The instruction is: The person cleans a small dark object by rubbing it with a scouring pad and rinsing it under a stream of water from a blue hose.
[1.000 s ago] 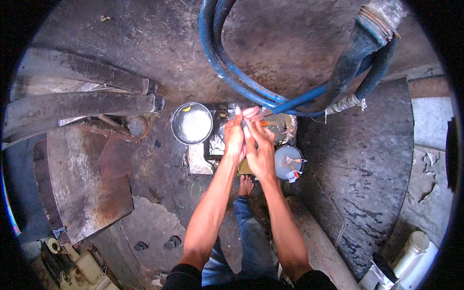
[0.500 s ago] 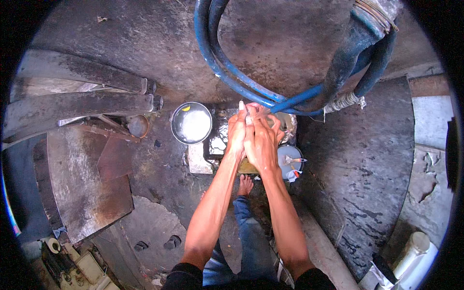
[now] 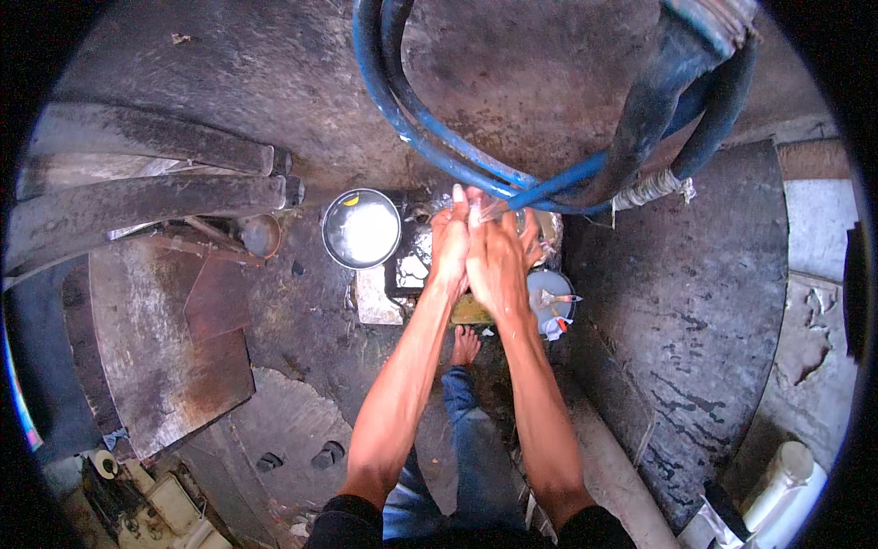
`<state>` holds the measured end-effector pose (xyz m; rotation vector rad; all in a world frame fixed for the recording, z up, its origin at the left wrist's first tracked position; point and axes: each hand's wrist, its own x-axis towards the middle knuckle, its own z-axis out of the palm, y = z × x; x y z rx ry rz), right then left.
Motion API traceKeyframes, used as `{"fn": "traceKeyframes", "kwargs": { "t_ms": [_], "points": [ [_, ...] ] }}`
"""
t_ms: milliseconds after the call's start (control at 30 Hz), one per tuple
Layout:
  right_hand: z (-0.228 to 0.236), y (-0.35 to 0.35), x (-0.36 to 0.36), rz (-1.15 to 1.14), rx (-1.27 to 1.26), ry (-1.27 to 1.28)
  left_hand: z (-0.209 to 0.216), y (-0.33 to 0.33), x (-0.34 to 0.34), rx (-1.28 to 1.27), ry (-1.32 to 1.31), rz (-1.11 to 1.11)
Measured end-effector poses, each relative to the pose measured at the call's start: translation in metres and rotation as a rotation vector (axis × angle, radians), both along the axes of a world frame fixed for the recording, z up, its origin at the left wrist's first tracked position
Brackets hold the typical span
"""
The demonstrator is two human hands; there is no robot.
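Note:
My left hand and my right hand are pressed together in front of me, wet and shiny. A clear stream of water runs onto them beside a blue hose. One finger of my left hand points straight out; its other fingers are mostly hidden. The fingers of my right hand are apart, bent off to the right. I make out no object between the palms, though the inner side is hidden. Below the hands lies a dark, wet tray with a glossy surface.
A round metal basin of bright liquid, with a small yellow piece in it, stands left. To the right sits a bucket with brushes on it. Large dark pipes jut in from the left. A bent metal sheet rises at right.
My hands stay together under the water and shift only slightly against each other. The whole view has moved a little; nothing has been picked up or put down.

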<state>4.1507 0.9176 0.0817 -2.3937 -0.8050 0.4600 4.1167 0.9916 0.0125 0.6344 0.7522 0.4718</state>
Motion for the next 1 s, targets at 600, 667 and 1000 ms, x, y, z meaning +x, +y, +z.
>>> {"fn": "traceKeyframes", "kwargs": {
  "t_ms": [600, 667, 1000],
  "points": [
    [-0.032, 0.003, 0.001, -0.415, 1.494, 1.803, 0.015, 0.033, -0.033, -0.143, -0.267, 0.235],
    [-0.033, 0.004, 0.003, -0.455, 1.566, 1.868, 0.019, 0.029, -0.033, -0.154, -0.289, 0.243],
    [-0.021, 0.032, 0.000, -0.439, 1.869, 2.000, 0.005, -0.010, -0.040, 0.201, 0.245, 0.147]
  ]
}}
